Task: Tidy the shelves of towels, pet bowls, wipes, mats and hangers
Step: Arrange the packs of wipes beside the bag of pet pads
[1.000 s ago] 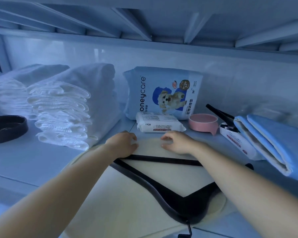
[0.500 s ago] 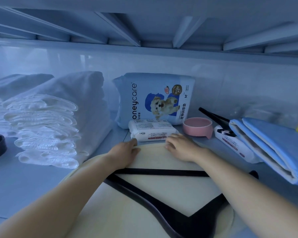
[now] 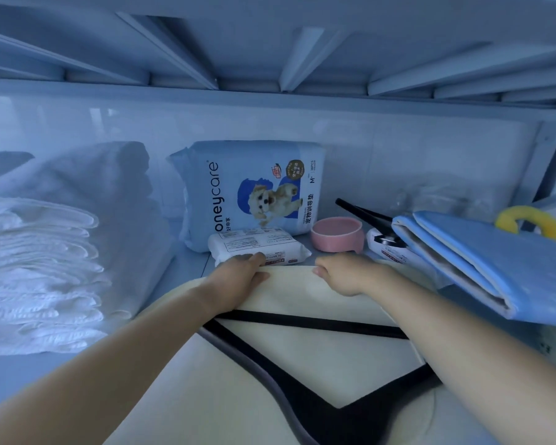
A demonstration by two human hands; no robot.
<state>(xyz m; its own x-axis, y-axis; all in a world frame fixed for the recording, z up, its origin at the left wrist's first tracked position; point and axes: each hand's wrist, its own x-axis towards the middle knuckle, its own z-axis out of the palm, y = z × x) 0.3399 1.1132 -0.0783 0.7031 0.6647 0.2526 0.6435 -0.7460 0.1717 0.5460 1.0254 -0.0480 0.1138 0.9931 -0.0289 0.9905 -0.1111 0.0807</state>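
Toward the shelf's [image 3: 20,380] front edge, the left hand [image 3: 238,281] and right hand [image 3: 350,275] are each clutching the cream mat's [image 3: 302,285] far rim, fingers curled round it, against the wipes pack [image 3: 257,245]; a black hanger [image 3: 305,326] is lying across the mat.

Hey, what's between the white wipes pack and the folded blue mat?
In the head view, a pink bowl, then a second white pack.

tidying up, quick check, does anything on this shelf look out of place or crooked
Yes. A black hanger lies loose on top of the cream mat at the front, not with the other hanger. On the right, the folded blue pad sits tilted, propped on a wipes pack and that hanger.
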